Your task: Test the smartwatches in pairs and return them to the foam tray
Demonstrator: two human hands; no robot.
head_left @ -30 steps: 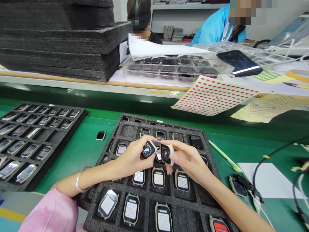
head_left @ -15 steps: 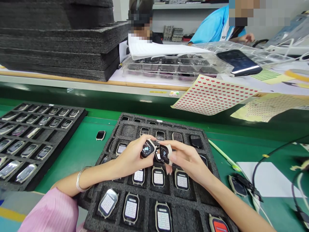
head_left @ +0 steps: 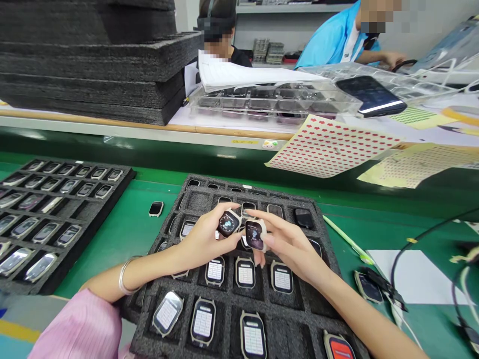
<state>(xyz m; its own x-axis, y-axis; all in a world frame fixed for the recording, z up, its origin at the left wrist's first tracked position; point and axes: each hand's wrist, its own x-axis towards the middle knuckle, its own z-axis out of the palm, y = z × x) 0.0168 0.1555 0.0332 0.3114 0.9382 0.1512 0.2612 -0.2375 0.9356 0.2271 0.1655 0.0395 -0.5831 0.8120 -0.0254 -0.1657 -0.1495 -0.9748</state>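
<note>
My left hand (head_left: pixel 209 234) is closed on a smartwatch body (head_left: pixel 228 223) with a lit dark screen, gripped between thumb and fingers. A second smartwatch body (head_left: pixel 255 235), pale-rimmed and also lit, is in my right hand (head_left: pixel 290 242). The two watches are side by side, screens facing me, above a black foam tray (head_left: pixel 228 309). Several strapless watches lie in its pockets, among them one with a white list on its screen (head_left: pixel 245 273) and one with a red screen (head_left: pixel 339 346). My hands hide some of the middle pockets.
Another foam tray of watches (head_left: pixel 86 239) lies at left, with a lone watch (head_left: pixel 156 209) on the green mat beside it. A green pen (head_left: pixel 346 238), a cabled watch (head_left: pixel 368 286) and white paper (head_left: pixel 419 279) are at right. Foam trays (head_left: pixel 82 65) are stacked on the shelf; two people sit beyond.
Both watches have turned so that their screens face me more fully. My right fingers have lifted and spread slightly. The person in blue has shifted a hand to the right.
</note>
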